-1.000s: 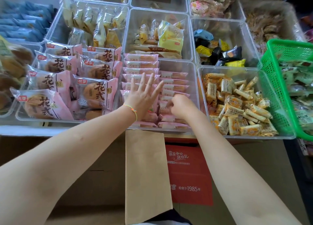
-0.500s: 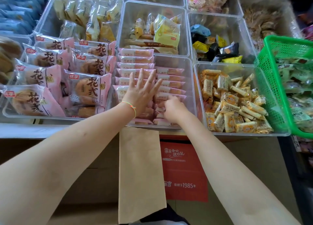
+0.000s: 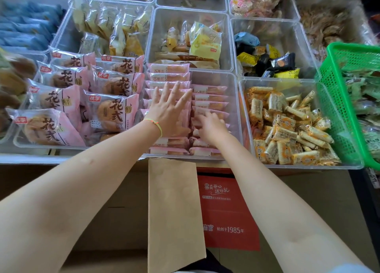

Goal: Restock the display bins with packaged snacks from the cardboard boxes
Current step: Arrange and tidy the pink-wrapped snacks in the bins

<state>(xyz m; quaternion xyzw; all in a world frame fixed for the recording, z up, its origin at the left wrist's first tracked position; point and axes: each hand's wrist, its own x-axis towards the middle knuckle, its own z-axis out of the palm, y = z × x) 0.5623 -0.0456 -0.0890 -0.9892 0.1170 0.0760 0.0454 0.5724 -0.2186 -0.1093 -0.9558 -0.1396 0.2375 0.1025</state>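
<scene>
Left hand: the left hand [image 3: 167, 110] lies flat on the left column of pink snack packets [image 3: 169, 76], fingers [image 3: 174, 91] straight and spread wide, holding nothing. I take it as a brace, keeping that upright row from toppling toward the gap.

Right hand: the right hand [image 3: 210, 124] sits just at 3 o'clock of the left one, fingers curled down among the packets of the right column [image 3: 209, 97]. Whether they pinch 1 packet or only nudge it, I cannot tell; the fingertips are hidden and blurred.

Task's thing: the pink packets stand on edge in 2 columns inside the clear bin [image 3: 234, 100] at the near middle of the counter. The left column reaches the far wall; the right column stops short, leaving bare space toward 12 o'clock.

Why on edge: filed like cards, more packets fit and each label faces up to a shopper.

Source: a brown cardboard flap [image 3: 174, 207] and a red box [image 3: 228, 211] lie below the bin at 6 o'clock, within easy reach of both arms.

Neighbours: large pink bread packs [image 3: 111, 108] fill the bin at 9 o'clock; orange-and-cream bars [image 3: 287, 128] lie loose in the bin at 3 o'clock, with a green basket [image 3: 337, 100] beyond.

Progress: by my guess, the right column has room for several more packets.
</scene>
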